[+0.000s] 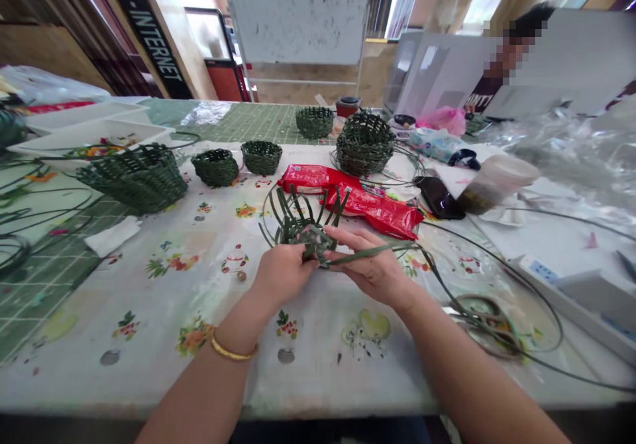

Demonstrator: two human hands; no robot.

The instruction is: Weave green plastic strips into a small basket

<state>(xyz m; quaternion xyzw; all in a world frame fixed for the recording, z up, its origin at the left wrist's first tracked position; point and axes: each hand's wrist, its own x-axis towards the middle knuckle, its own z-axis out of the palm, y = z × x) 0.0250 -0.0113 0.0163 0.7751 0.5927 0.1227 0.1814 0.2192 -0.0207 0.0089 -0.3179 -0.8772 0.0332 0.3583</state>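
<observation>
The work item is a partly woven basket base (304,233), held just above the bench at centre, directly in front of the red foil packets (350,200). It is made of flat, matte, dark green strips, plaited into a tight centre, with stiff free ends radiating upward and outward like spokes. A long loose strip (377,250) of the same material extends from the base to the right and trails down onto the bench.

Both hands are closed on the base. The left hand (283,273) grips its near left side, with the fingers curled inward. A gold bangle (233,349) encircles the left wrist. The right hand (365,272) grasps the near right side, and the loose strip runs across its fingers.

The bench (213,391) has a smooth, pale cover printed with flowers, over a green grid-patterned surface. Five rounded woven baskets in the same green strip stand beyond the hands; the largest (132,179) lies tilted at left, and another (364,144) stands at right, on coiled strip. Metal scissors (481,318) with looped handles lie at front right, among further strip coils.
</observation>
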